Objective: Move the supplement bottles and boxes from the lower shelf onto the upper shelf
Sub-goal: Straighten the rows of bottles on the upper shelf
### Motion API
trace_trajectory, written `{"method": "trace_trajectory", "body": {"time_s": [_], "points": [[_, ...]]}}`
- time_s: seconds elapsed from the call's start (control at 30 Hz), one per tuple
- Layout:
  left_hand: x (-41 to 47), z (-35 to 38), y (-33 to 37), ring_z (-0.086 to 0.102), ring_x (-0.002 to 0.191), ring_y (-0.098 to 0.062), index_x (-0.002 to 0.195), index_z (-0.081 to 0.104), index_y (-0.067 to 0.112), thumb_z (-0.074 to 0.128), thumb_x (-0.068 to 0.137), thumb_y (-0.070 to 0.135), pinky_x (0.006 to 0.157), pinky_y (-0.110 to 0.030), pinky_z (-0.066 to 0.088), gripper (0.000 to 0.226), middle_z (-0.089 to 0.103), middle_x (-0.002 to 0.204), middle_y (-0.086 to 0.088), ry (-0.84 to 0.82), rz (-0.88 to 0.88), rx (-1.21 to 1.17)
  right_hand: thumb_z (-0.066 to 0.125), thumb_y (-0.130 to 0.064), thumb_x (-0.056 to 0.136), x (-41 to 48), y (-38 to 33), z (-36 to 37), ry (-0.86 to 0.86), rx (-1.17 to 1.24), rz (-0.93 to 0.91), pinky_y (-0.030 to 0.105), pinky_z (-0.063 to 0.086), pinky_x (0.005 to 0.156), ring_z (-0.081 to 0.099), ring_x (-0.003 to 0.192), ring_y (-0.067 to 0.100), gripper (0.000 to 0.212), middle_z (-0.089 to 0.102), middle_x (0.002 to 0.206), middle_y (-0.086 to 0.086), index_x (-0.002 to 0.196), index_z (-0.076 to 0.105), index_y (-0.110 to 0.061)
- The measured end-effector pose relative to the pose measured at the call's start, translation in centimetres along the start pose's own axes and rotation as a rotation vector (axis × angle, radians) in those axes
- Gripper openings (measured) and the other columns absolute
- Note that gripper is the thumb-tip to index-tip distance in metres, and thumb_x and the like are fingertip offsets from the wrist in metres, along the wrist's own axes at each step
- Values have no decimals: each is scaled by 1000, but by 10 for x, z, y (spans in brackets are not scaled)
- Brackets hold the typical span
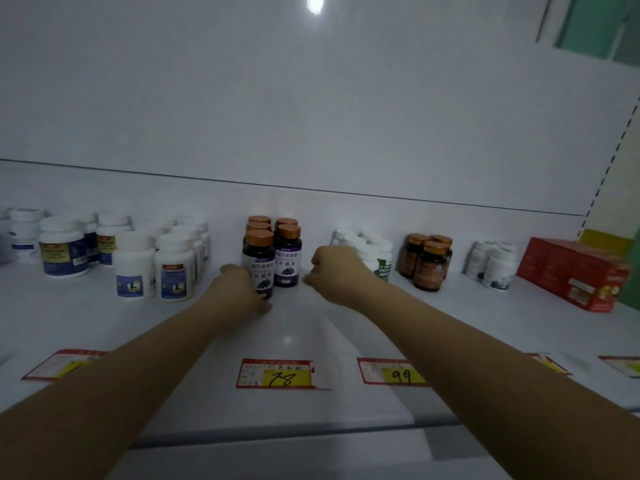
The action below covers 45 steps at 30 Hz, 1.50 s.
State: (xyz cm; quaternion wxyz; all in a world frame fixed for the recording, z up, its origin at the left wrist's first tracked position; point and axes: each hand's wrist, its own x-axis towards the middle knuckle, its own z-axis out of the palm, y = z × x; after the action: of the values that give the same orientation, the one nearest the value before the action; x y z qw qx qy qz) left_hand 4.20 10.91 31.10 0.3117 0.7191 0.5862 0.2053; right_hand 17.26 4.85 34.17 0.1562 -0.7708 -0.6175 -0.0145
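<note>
Price tags: the "78" tag [283, 374] is sitting on the shelf's [311, 337] front edge, marking the row behind.
Left hand [242, 289]: curling around the front dark bottle [258, 263], seemingly setting it in line.
Right hand [334, 273]: hovering loosely clenched, holding nothing, just beside the second dark bottle [287, 258].
Red boxes [575, 277]: standing at the far right, grouped by product.

Dark copper-capped bottles [258, 263] are standing upright mid-shelf [311, 327], white bottles [173, 268] (some blue-labelled) sitting leftward, red boxes [575, 278] lying near the right edge.
</note>
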Motion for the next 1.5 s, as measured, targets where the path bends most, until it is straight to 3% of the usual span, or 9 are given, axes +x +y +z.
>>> {"method": "trace_trajectory", "body": {"time_s": [0.13, 0.27, 0.37, 0.57, 0.7, 0.9, 1.13, 1.4, 1.5], "points": [[-25, 8, 12, 9, 146, -32, 146, -9, -8, 77, 75, 21, 118, -37, 15, 115, 2, 157, -23, 258, 99, 170, 51, -20, 93, -1, 33, -40, 179, 111, -4, 28, 45, 91, 56, 114, 25, 37, 58, 128, 11, 129, 52, -8], [-49, 22, 40, -8, 147, -28, 147, -6, -5, 70, 82, 25, 118, -31, 1, 105, -10, 158, -18, 620, 472, 221, 49, -12, 93, -7, 77, -70, 225, 116, 21, 23, 42, 81, 55, 115, 25, 41, 54, 132, 11, 134, 48, -9], [-55, 42, 72, -4, 148, -25, 149, -4, 2, 71, 80, 31, 118, -32, 4, 105, -7, 159, -13, 457, 516, 202, 48, -10, 94, -12, 108, -73, 119, 26, 44, 30, 45, 91, 54, 116, 27, 37, 56, 129, 14, 130, 47, -3], [-39, 80, 105, 23, 144, -25, 151, -5, 7, 78, 75, 27, 112, -33, 29, 114, 10, 159, -10, -51, 154, 43, 48, -17, 97, -5, 147, -49, -67, -41, 72, 33, 49, 94, 57, 114, 27, 40, 55, 131, 14, 134, 40, -3], [-19, 92, 99, 39, 133, -24, 148, 17, 7, 76, 75, 34, 93, -27, 38, 98, 31, 151, -10, -127, 70, 101, 45, -21, 99, -2, 155, -31, -149, 28, 60, 32, 47, 93, 57, 107, 27, 36, 56, 126, 17, 127, 46, 1], [4, 96, 96, 40, 134, -24, 148, 21, 13, 73, 76, 40, 104, -33, 37, 93, 33, 152, -7, -134, 148, 74, 41, -20, 100, 14, 151, -17, -135, 97, 88, 33, 45, 97, 57, 112, 28, 34, 58, 126, 18, 123, 51, 2], [18, 94, 86, 45, 128, -19, 142, 35, 21, 75, 75, 32, 96, -24, 33, 79, 43, 146, 0, -244, 207, -16, 49, -28, 96, 28, 154, -12, -146, 108, 108, 32, 48, 80, 59, 94, 25, 36, 63, 107, 15, 116, 57, 0], [35, 89, 89, 44, 129, -20, 144, 27, 20, 89, 55, 34, 103, -31, 37, 110, 43, 145, 2, -287, 213, -45, 61, -26, 88, 39, 152, -16, -288, 232, 123, 42, 51, 96, 62, 108, 31, 38, 63, 118, 17, 120, 59, -4], [42, 86, 92, 49, 125, -17, 139, 33, 22, 87, 62, 16, 105, -30, 38, 95, 52, 133, 4, -431, 283, -96, 65, -20, 86, 44, 157, -13, -312, 333, 143, 39, 51, 97, 61, 110, 28, 40, 62, 121, 14, 123, 58, -8]]}}
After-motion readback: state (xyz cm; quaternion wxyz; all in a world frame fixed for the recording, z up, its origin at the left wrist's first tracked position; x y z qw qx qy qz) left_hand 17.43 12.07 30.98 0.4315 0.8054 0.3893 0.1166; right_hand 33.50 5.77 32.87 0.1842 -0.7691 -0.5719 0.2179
